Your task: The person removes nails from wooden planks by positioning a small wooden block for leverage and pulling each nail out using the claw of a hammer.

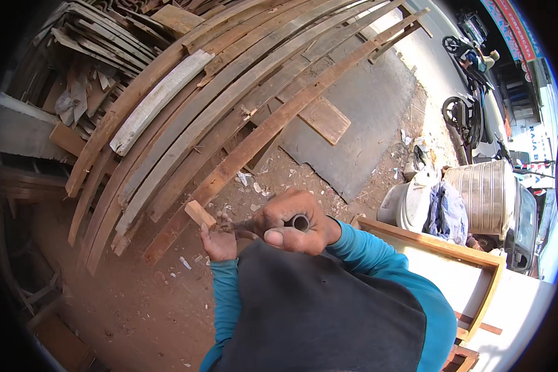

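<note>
In front of my chest my right hand (304,217) is wrapped round a pipe-like handle (300,222), whose round hollow end faces up. The far end of this tool is mostly hidden behind my fist, so its kind does not show. Lower and to the left, my left hand (220,243) is closed at a small block of pale wood (200,214), thumb against it. The block sits by the near end of a long brown plank (229,167). My left fingers are partly hidden.
Several long planks lie side by side, with a white-painted board (161,102) on them. A dark flat sheet (353,124) and a short board (324,119) lie beyond. At right are a wooden frame (440,237), a ribbed drum (480,195) and parked motorcycles (468,121).
</note>
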A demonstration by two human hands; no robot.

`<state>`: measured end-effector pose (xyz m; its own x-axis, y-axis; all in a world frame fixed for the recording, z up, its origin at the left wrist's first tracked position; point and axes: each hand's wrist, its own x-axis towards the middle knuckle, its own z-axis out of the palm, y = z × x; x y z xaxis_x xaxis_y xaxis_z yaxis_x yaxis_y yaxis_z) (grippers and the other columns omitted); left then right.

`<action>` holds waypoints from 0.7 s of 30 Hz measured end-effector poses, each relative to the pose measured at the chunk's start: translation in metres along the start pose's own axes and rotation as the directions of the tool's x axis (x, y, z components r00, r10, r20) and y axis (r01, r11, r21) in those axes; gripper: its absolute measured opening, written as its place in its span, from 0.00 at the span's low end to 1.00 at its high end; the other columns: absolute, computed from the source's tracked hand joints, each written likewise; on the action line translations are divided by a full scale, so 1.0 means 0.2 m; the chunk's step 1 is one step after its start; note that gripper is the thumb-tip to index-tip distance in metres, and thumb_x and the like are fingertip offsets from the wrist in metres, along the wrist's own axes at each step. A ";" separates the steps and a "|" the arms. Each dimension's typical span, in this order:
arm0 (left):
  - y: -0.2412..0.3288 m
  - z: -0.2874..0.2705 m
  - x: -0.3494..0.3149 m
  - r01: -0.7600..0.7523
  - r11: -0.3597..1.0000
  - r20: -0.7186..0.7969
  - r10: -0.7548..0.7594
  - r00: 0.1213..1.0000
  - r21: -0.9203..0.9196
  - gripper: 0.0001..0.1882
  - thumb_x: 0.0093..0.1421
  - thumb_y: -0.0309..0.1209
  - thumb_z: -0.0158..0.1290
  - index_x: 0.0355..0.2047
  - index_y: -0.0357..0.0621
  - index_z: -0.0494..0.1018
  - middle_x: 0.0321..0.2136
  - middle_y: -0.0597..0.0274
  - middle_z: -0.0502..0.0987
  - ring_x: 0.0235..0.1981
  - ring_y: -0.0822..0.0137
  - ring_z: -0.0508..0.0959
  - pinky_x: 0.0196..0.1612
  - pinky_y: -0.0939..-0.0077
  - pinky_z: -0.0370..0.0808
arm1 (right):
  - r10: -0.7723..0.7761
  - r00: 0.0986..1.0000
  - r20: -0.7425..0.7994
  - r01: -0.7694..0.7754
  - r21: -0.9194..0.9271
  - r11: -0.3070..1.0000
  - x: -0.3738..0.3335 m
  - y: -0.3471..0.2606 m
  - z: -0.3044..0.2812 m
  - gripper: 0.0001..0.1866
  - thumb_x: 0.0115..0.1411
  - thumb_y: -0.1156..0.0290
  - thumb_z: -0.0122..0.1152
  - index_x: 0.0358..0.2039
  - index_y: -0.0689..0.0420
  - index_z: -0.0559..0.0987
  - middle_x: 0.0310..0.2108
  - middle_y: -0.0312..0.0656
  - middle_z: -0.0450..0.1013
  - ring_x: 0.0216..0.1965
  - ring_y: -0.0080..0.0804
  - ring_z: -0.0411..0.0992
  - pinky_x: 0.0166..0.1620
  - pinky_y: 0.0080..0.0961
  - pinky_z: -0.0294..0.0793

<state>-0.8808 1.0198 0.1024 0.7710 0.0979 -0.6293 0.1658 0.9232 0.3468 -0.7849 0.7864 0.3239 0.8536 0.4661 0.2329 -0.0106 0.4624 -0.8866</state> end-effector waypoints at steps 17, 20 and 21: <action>-2.70 1.62 0.33 -0.043 0.615 0.182 -0.166 0.969 0.788 0.17 0.68 0.49 0.50 0.38 0.49 0.64 0.26 0.67 0.68 0.21 0.75 0.67 0.23 0.77 0.66 | 0.081 0.883 -0.463 -0.335 -0.498 0.800 -1.77 -1.10 -1.95 0.14 0.65 0.66 0.59 0.25 0.61 0.71 0.18 0.46 0.63 0.20 0.38 0.62 0.27 0.35 0.61; -3.06 1.84 0.56 -0.144 0.474 0.270 -0.209 0.940 0.869 0.17 0.68 0.47 0.50 0.40 0.46 0.64 0.27 0.64 0.69 0.23 0.74 0.69 0.23 0.78 0.67 | 0.086 0.791 -0.606 -0.475 -0.519 0.711 -1.92 -1.21 -2.22 0.14 0.64 0.66 0.60 0.25 0.61 0.72 0.19 0.47 0.65 0.20 0.38 0.63 0.27 0.34 0.63; -3.16 1.93 0.64 -0.223 0.425 0.338 -0.216 0.916 0.877 0.18 0.68 0.47 0.49 0.41 0.44 0.65 0.29 0.62 0.70 0.26 0.71 0.71 0.23 0.77 0.68 | 0.079 0.743 -0.665 -0.524 -0.504 0.687 -1.96 -1.25 -2.31 0.14 0.64 0.66 0.60 0.25 0.61 0.72 0.19 0.47 0.65 0.20 0.38 0.63 0.27 0.33 0.63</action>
<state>-0.6497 0.3059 0.0703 0.8782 -0.2358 -0.4162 0.4376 0.0447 0.8981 -0.8757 0.1404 0.2696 0.9795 -0.1189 -0.1626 -0.1920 -0.3066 -0.9323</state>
